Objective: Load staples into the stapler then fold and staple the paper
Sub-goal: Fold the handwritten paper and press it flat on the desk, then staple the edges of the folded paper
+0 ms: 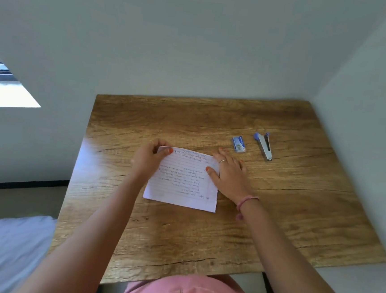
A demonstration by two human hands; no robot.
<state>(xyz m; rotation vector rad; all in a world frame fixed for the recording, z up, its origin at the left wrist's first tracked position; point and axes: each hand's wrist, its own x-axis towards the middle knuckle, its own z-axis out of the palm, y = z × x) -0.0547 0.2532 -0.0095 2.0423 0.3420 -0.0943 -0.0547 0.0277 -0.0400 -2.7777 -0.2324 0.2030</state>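
Observation:
A lined sheet of paper (182, 180) with handwriting lies in the middle of the wooden table (203, 236). My left hand (148, 157) pinches its far left corner between thumb and fingers. My right hand (228, 170) lies flat, fingers spread, pressing on the paper's far right edge. A small blue box of staples (239, 144) sits just beyond my right hand. To its right lies a silver and blue stapler (265, 145), closed and untouched.
The table stands in a corner, with grey walls (195, 53) behind it and to its right. A bed with a grey sheet (3, 251) is at the lower left. A bright window (1, 83) is on the left.

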